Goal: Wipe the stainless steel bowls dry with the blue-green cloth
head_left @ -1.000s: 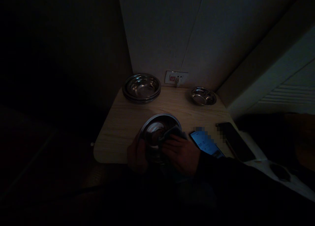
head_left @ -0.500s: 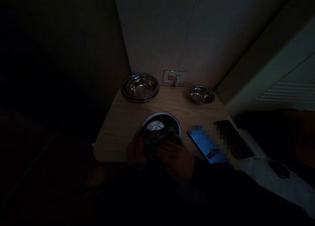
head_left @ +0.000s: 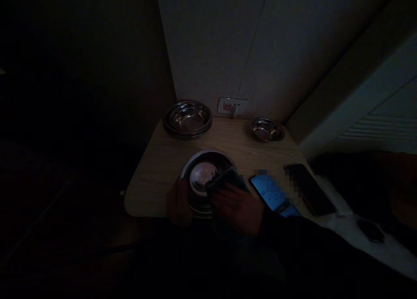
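Bowl (head_left: 201,174) at the near edge of the counter (head_left: 151,175), round, no long axis to favour! Left hand (head_left: 178,207) pinches its left rim; right hand (head_left: 239,207), fingers together, holds a dark cloth (head_left: 228,178) inside, with the bowl's middle just left of those fingertips.

A bowl (head_left: 202,172) sat at the near edge of the worktop (head_left: 152,173).
From it, a bowl stack (head_left: 189,123) stood at eleven o'clock, a wall socket (head_left: 226,106) near one, a smaller bowl (head_left: 265,133) just short of two, a phone (head_left: 270,197) at three and a second phone (head_left: 309,188) beyond that. The left hand (head_left: 180,205) met the rim towards eight; the right hand (head_left: 239,208) lay towards four, over a cloth (head_left: 224,178) partly inside.
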`<state>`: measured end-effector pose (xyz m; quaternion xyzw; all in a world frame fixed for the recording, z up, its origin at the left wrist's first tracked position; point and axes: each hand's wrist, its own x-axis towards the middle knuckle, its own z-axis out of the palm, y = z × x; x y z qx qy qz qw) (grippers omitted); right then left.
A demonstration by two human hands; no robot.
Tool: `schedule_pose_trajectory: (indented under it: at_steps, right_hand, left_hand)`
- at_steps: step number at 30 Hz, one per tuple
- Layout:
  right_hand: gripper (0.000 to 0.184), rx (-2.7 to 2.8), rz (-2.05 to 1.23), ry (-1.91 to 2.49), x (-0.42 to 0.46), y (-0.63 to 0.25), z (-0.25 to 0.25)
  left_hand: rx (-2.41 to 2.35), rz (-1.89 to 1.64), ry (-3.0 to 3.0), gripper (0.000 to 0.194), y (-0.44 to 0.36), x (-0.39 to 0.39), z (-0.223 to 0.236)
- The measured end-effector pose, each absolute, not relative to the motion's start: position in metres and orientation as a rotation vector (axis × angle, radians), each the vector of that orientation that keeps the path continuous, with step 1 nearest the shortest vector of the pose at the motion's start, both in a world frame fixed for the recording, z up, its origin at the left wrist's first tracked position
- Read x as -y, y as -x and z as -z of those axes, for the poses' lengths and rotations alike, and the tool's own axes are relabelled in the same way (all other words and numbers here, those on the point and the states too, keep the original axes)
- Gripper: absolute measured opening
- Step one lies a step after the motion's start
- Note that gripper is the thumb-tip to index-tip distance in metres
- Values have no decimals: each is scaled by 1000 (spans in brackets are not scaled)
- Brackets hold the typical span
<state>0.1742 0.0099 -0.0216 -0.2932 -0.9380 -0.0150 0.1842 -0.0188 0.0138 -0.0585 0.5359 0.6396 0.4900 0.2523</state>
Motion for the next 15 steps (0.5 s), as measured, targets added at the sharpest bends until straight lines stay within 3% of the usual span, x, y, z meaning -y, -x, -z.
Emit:
schedule_pose_trajectory:
  at_steps: [6,11,15]
  right_hand:
    - [32,2416,-66,940,12,-126,39]
    - [30,2712,89,738,-6,-190,23]
    - [31,2612,202,841,-11,-230,6]
  left_hand:
    - [-1850,-1299,-1402,36,23,-13,53]
    - [-1828,-1316,-1321,45,11,-9,38]
    - [-1669,-1333,-1426,45,5,-5,13]
